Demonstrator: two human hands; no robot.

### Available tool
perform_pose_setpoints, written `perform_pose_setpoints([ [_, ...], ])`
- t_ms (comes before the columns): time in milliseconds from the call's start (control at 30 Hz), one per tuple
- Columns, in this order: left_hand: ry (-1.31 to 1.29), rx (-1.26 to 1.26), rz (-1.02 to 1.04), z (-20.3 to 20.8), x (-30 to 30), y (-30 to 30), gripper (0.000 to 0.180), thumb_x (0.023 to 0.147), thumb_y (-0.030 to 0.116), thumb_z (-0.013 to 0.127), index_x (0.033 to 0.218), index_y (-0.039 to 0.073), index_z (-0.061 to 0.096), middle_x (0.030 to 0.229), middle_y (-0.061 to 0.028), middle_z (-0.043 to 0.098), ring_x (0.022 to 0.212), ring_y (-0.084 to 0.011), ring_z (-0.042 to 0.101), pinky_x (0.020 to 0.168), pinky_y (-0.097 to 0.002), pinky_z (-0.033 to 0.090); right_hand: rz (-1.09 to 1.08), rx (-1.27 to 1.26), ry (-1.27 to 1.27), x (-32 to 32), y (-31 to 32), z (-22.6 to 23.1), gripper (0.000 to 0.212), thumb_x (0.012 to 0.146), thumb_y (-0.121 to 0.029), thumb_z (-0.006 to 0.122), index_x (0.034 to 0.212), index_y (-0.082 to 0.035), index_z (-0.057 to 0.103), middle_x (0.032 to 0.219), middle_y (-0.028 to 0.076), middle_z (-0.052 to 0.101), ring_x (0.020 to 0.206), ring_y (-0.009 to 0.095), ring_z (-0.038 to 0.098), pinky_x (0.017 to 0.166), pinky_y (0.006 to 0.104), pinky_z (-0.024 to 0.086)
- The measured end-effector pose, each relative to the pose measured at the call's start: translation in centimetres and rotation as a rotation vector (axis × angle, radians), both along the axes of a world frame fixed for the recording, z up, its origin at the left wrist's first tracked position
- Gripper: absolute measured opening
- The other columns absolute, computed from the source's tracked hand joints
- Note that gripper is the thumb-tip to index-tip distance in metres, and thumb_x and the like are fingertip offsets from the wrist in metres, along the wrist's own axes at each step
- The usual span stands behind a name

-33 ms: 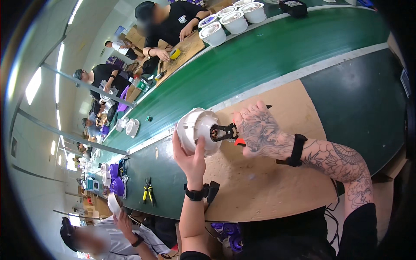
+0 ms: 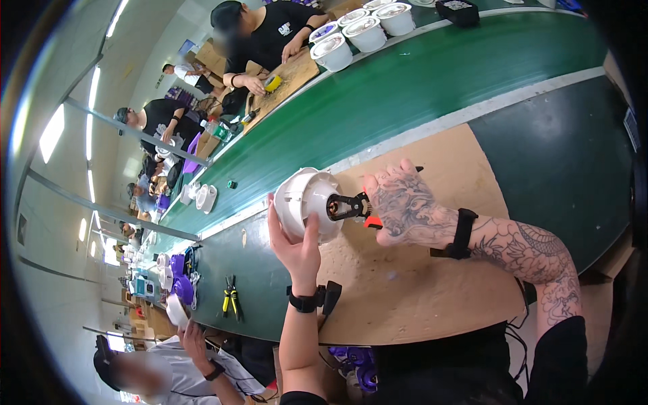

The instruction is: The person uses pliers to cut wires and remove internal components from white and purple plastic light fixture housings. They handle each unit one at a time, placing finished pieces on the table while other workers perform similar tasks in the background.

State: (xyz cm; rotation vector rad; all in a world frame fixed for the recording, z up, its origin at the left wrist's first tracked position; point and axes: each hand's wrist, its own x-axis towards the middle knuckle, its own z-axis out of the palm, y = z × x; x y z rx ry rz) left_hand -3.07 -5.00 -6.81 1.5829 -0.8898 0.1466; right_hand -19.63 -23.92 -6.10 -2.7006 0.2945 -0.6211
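Note:
My left hand (image 2: 301, 258) holds a round white plastic housing (image 2: 291, 202) tilted over the edge of a cardboard sheet (image 2: 418, 290), its fingers and thumb wrapped around the side. Closed around the handles of black-and-red pliers (image 2: 351, 206) is my right hand (image 2: 410, 206). The plier jaws reach the dark round opening at the housing's narrow end, where something copper-coloured shows. What exactly the jaws touch is too small to make out.
Yellow-handled pliers (image 2: 231, 298) lie on the dark green bench (image 2: 260, 310) at left. Beyond runs a green conveyor belt (image 2: 432, 88), with several white tubs (image 2: 364, 35) at its far side. Co-workers sit opposite; another person at lower left holds a white part (image 2: 177, 311).
My hands, the housing and the pliers hold nearly the same place. At lower left, the co-worker's white part has shifted slightly.

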Motion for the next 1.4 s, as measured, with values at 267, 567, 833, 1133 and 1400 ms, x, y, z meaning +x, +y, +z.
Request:
perform_pose_setpoints([
  [267, -0.308, -0.035, 0.075, -0.3, -1.1, 0.7, 0.088, 0.088, 0.008, 0.084, 0.159, -0.006, 0.034, 0.167, -0.0253, 0.035, 0.148, -0.0345, 0.047, 0.117, -0.0442, 0.044, 0.169, 0.754, 0.472, 0.2, -0.8, 1.6, 0.056, 0.060, -0.024, 0.072, 0.107, 0.006, 0.060, 0.080, 0.021, 0.064, 0.088, 0.039, 0.066, 0.094, 0.0501, 0.047],
  [567, 0.259, -0.192, -0.059, -0.2, -0.6, 1.6, 0.074, 0.096, 0.005, 0.076, 0.157, -0.006, 0.035, 0.146, -0.0160, 0.056, 0.131, -0.0237, 0.058, 0.111, -0.0375, 0.047, -0.006, 0.056, -0.004, -0.6, 1.2, 1.4, 0.054, 0.059, -0.026, 0.075, 0.105, -0.002, 0.060, 0.099, 0.015, 0.061, 0.098, 0.030, 0.058, 0.092, 0.0425, 0.038],
  [833, 0.144, -0.134, -0.022, -1.0, -1.5, 1.2, 0.076, 0.097, 0.006, 0.076, 0.158, -0.006, 0.033, 0.146, -0.0166, 0.054, 0.132, -0.0234, 0.057, 0.113, -0.0388, 0.045, 0.034, 0.112, -0.051, -1.3, 0.9, 0.9, 0.053, 0.060, -0.026, 0.074, 0.105, -0.001, 0.059, 0.096, 0.016, 0.062, 0.095, 0.031, 0.059, 0.090, 0.0432, 0.038],
  [1133, 0.039, -0.146, 0.026, -1.6, -2.0, 0.8, 0.083, 0.096, 0.012, 0.079, 0.159, -0.006, 0.028, 0.147, -0.0185, 0.053, 0.135, -0.0261, 0.055, 0.115, -0.0419, 0.044, 0.082, 0.156, -0.056, -1.9, 0.1, 0.9, 0.051, 0.059, -0.024, 0.070, 0.101, 0.001, 0.057, 0.093, 0.018, 0.061, 0.093, 0.033, 0.058, 0.089, 0.0439, 0.037],
  [1400, -0.061, -0.094, 0.042, -1.4, -2.3, 0.6, 0.084, 0.096, 0.013, 0.080, 0.159, -0.006, 0.027, 0.148, -0.0190, 0.052, 0.136, -0.0270, 0.053, 0.115, -0.0429, 0.045, 0.092, 0.177, 0.001, -1.9, -0.3, 1.3, 0.051, 0.058, -0.026, 0.069, 0.099, 0.001, 0.056, 0.090, 0.018, 0.059, 0.092, 0.033, 0.057, 0.088, 0.0434, 0.037],
])
